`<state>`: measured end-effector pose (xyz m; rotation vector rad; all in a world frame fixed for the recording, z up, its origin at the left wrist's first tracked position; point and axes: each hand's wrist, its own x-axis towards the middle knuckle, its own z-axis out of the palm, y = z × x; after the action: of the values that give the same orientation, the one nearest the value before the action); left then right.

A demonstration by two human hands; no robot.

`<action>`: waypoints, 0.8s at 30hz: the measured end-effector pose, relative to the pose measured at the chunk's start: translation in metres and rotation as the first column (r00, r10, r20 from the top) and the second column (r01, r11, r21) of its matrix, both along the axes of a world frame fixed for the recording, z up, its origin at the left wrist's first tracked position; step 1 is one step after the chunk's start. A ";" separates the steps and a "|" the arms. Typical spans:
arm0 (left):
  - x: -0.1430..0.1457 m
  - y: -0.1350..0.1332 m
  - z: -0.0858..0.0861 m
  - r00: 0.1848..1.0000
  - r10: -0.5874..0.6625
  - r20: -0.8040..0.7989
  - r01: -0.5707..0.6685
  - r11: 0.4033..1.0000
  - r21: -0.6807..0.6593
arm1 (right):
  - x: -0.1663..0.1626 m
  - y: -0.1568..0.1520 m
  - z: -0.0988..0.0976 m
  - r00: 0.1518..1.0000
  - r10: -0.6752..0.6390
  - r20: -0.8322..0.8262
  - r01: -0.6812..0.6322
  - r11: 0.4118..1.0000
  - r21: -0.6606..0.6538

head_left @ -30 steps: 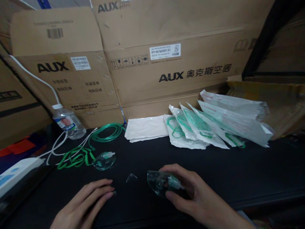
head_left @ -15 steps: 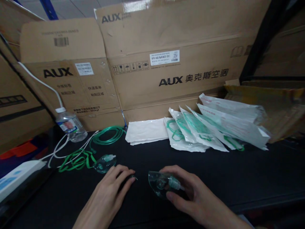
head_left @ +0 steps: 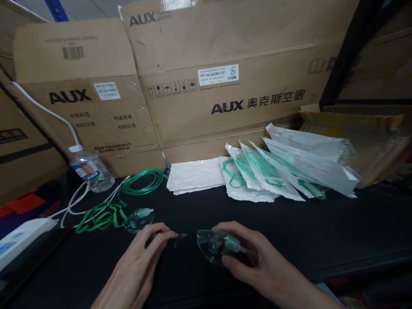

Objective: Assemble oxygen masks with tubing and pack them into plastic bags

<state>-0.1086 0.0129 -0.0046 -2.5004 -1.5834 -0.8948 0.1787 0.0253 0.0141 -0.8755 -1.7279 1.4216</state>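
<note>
My right hand [head_left: 257, 262] grips a clear plastic oxygen mask [head_left: 210, 246] with a pale green connector, just above the black table [head_left: 322, 231]. My left hand [head_left: 141, 266] pinches a small clear plastic piece [head_left: 180, 237] between thumb and fingertips, a little left of the mask. Farther left on the table lies a second clear mask [head_left: 139, 218] attached to a green elastic strap [head_left: 99, 214] and coiled green tubing [head_left: 144, 180].
Several sealed mask packages [head_left: 277, 167] and flat white bags [head_left: 196, 174] lie at the back of the table against AUX cardboard boxes [head_left: 225, 77]. A water bottle [head_left: 88, 169], white cables and a power strip [head_left: 19, 236] sit at left. An open cardboard box [head_left: 363, 133] stands at right.
My left hand moved right across the table to the small clear piece and closed its fingertips on it. My right hand kept holding the mask, nearly still.
</note>
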 end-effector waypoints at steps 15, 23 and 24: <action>0.027 0.006 0.009 0.963 -0.012 0.268 0.055 0.986 -0.156 | 0.002 -0.001 0.004 0.998 0.000 -0.055 -0.003 0.999 -0.044; 0.045 -0.001 0.008 0.816 0.022 0.577 0.160 0.951 -0.263 | 0.004 -0.004 0.000 1.000 0.004 -0.027 -0.004 1.000 -0.030; 0.045 -0.001 0.009 0.816 0.007 0.577 0.178 0.948 -0.263 | 0.004 -0.004 -0.001 1.000 0.003 -0.024 -0.004 1.000 -0.026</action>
<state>-0.0635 0.0120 0.0044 -2.6792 -1.8991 -1.6687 0.1826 0.0218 0.0132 -0.8666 -1.6975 1.4545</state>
